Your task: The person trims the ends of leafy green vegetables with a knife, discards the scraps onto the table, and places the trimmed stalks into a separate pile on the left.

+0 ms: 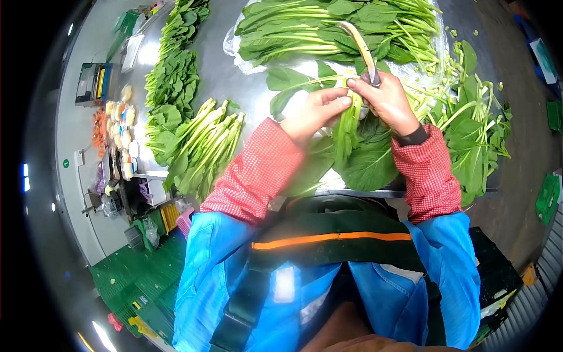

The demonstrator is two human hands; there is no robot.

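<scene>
In my right hand point(388, 104) is a curved knife point(362, 47), sticking up past the thumb and away from me. The thumb and fingers of that hand also press against a leafy green stalk point(347, 126). My left hand point(316, 111) is closed at the fingertips on the same stalk, close to the right thumb. Its leaves hang down toward me. Beneath the hands lie broad loose leaves point(369, 161) on the metal table point(218, 76). What the right hand's curled fingers touch is partly hidden.
A large pile of leafy greens point(328, 26) lies on clear plastic at the table's far side. Loose stalks and trimmings point(469, 129) spread along the right edge. At left are a row of greens point(173, 76) and a bundle point(211, 141). Green crates point(138, 270) stand behind, lower left.
</scene>
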